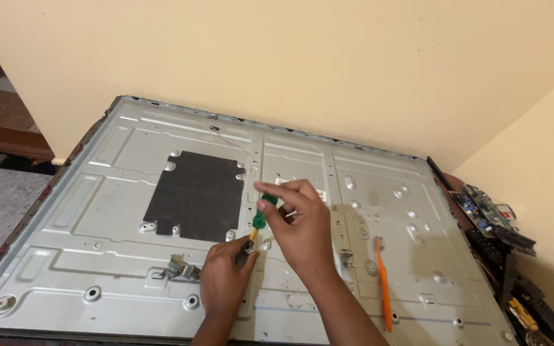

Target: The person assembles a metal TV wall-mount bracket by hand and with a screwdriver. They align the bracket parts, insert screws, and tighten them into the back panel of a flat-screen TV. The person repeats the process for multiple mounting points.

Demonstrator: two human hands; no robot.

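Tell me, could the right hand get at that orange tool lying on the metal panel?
Probably yes: the orange tool lies uncovered just beside the right hand, but that hand is gripping the green-handled screwdriver.

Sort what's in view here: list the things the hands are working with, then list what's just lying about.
In use:
- green-handled screwdriver, gripped by the right hand
- small metal part, steadied by the left hand
- grey metal back panel, being worked on

Lying about:
- orange toothbrush on the panel
- loose metal bracket
- circuit boards at the right edge
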